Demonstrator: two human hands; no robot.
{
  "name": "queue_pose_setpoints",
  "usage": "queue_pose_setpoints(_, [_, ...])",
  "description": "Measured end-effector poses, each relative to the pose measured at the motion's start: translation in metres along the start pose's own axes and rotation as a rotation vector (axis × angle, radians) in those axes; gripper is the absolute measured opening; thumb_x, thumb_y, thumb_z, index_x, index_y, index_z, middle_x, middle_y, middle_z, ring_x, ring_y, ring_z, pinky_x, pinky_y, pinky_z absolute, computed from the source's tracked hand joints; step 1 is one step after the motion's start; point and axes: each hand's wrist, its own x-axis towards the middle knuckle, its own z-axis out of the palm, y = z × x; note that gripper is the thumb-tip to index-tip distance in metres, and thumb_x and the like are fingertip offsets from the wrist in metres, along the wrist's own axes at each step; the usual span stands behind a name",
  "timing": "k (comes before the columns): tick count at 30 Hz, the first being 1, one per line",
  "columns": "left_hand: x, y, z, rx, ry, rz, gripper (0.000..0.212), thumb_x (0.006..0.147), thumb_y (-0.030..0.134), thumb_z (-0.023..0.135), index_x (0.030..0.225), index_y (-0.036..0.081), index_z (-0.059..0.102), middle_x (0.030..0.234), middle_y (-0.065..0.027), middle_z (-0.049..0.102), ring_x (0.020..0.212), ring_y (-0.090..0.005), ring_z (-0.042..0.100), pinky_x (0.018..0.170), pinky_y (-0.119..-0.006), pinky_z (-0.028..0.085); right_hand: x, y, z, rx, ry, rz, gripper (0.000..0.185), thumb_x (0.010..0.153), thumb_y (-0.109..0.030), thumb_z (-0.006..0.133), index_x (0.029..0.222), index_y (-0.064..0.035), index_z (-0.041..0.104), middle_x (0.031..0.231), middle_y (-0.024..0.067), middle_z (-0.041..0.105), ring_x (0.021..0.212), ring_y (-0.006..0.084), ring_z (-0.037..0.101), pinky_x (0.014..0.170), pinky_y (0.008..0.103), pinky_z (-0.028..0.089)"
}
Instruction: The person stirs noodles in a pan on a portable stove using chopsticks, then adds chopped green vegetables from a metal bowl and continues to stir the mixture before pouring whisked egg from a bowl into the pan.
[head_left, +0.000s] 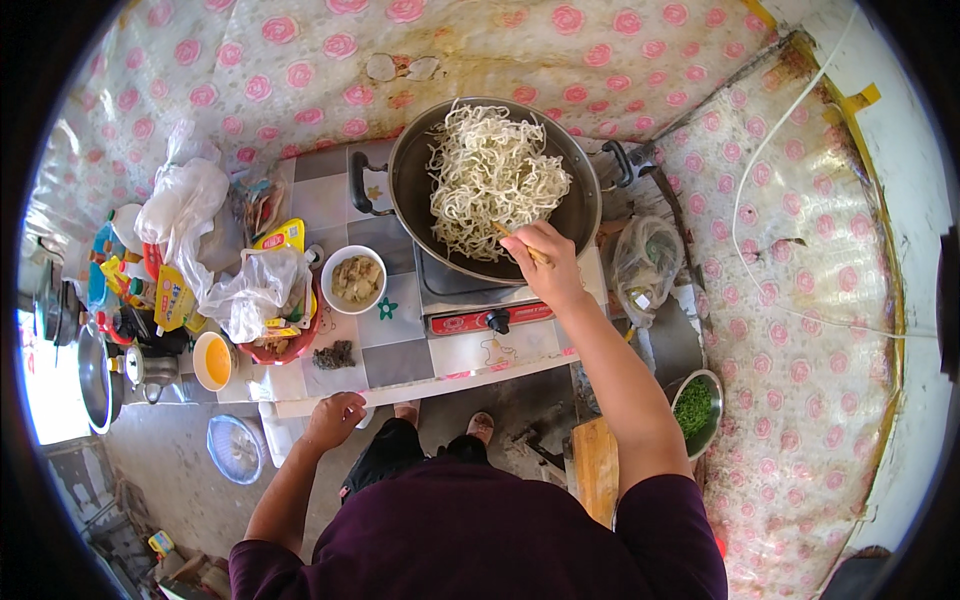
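My right hand (559, 276) grips wooden chopsticks (541, 258), their tips in a tangled heap of pale noodles (496, 176). The heap fills the middle of a wide two-handled metal pan (409, 202), whose dark inner surface shows around it. Beneath the pan is a gas stove (450, 322) with a red front panel and a black knob (497, 321). Low by the table's front edge hangs my left hand (334, 421), empty, its fingers loosely bent and apart. A dark scouring pad (334, 355) lies on the table near it.
Left of the stove stand a white bowl of brownish food pieces (355, 280), a bowl of orange-yellow liquid (218, 361), a red basin (289, 351) and plastic bags (184, 195). At right are a bagged item (649, 262), a bowl of chopped greens (696, 409) and a wooden board (596, 469).
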Motion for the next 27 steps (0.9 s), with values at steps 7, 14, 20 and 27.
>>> queue_pose_setpoints(7, [-0.003,-0.003,-0.001,-0.005,0.019,0.009,0.018,0.078,0.015,0.061,0.089,0.002,0.061,0.080,-0.0125,0.063,0.064,-0.0227,0.061,0.061,-0.033,0.048,-0.002,-0.011,-0.010,0.142,-0.032,0.138,0.018,0.082,-0.017,0.064,0.076,-0.0013,0.058,0.066,0.0085,0.050,0.058,0.0206,0.048,0.054,0.0291,0.039])
queue_pose_setpoints(14, [0.000,0.001,-0.001,-0.010,0.018,0.013,0.018,0.077,0.015,0.061,0.089,0.002,0.061,0.079,-0.0127,0.063,0.063,-0.0232,0.061,0.061,-0.033,0.048,-0.005,-0.011,-0.012,0.194,-0.034,0.144,0.017,0.083,-0.017,0.063,0.078,-0.0006,0.059,0.067,0.0075,0.048,0.060,0.0184,0.046,0.056,0.0288,0.038])
queue_pose_setpoints(20, [0.001,0.000,-0.001,-0.021,0.025,0.018,0.018,0.077,0.014,0.061,0.089,0.001,0.061,0.080,-0.0127,0.063,0.063,-0.0227,0.061,0.060,-0.033,0.048,-0.005,-0.016,-0.014,0.141,-0.082,0.124,0.014,0.082,-0.015,0.064,0.080,-0.0019,0.059,0.069,0.0077,0.050,0.061,0.0202,0.049,0.057,0.0294,0.040])
queue_pose_setpoints(27, [0.002,0.001,-0.001,-0.020,0.024,0.022,0.018,0.077,0.014,0.061,0.090,0.001,0.061,0.080,-0.0123,0.063,0.063,-0.0221,0.061,0.060,-0.032,0.048,-0.001,-0.032,-0.038,0.168,-0.187,0.042,0.009,0.081,-0.011,0.064,0.083,-0.0036,0.060,0.075,0.0080,0.052,0.067,0.0213,0.053,0.062,0.0285,0.042])
